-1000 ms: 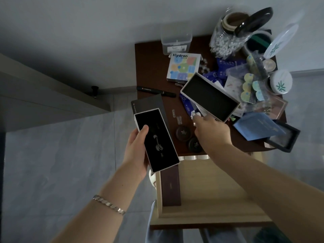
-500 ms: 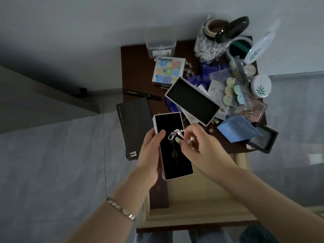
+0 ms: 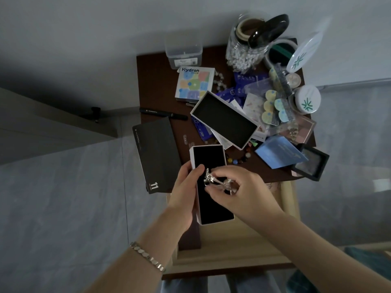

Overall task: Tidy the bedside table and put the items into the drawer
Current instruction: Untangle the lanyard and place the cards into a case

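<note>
My left hand [image 3: 183, 191] grips a long white box with a black lining [image 3: 209, 161], held above the open wooden drawer [image 3: 237, 252]. My right hand [image 3: 239, 191] pinches a small silver piece of jewellery [image 3: 213, 180] right over the box's middle. The dark brown bedside table [image 3: 156, 81] behind is crowded: the box's white lid [image 3: 224, 119] lies open side up, beside a Hydron box [image 3: 194, 84], a black pen [image 3: 163, 113] and a flat black box marked 11 [image 3: 156, 155] hanging over the left edge.
A glass jar of cotton swabs [image 3: 245, 53], round white tins [image 3: 307, 99], a clear plastic tub [image 3: 183, 52], a blue booklet [image 3: 279, 152], a black frame [image 3: 311, 166] and loose beads [image 3: 243, 157] fill the tabletop. A dark slim box [image 3: 190, 235] lies in the drawer's left side.
My right hand lifted the silver jewellery from the tabletop and brought it over the box. My left hand moved the box right, above the drawer.
</note>
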A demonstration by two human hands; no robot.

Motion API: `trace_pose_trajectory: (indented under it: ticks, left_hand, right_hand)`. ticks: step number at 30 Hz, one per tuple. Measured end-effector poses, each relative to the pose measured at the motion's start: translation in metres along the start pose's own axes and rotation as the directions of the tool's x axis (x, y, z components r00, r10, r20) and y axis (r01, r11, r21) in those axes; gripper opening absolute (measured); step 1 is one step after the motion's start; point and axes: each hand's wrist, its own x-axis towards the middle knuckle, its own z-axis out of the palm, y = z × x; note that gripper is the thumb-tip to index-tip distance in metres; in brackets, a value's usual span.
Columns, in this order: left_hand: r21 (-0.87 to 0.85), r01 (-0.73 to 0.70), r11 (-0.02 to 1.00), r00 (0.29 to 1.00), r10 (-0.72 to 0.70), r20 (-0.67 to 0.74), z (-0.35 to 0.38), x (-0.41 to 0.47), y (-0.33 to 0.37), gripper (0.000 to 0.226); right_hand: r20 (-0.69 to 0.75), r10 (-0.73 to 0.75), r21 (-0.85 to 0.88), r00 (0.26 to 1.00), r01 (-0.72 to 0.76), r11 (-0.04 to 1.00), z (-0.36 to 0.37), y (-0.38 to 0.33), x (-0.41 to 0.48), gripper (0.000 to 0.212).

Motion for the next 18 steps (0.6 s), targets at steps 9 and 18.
trace_pose_trajectory:
  ticks: [9, 18]
  left_hand:
    - [0.031, 0.013, 0.999, 1.0, -0.014, 0.014, 0.0, -0.003, -0.003, 0.022]
    - [0.011, 0.008, 1.0, 1.0, -0.008, 0.026, 0.004, -0.008, -0.005, 0.024]
  right_hand:
    - [-0.183, 0.067, -0.086, 0.981, -0.084, 0.993, -0.003, 0.006, 0.005, 0.017]
    - [-0.042, 0.094, -0.23, 0.995, -0.101, 0.968, 0.011, -0.005, -0.002, 0.045]
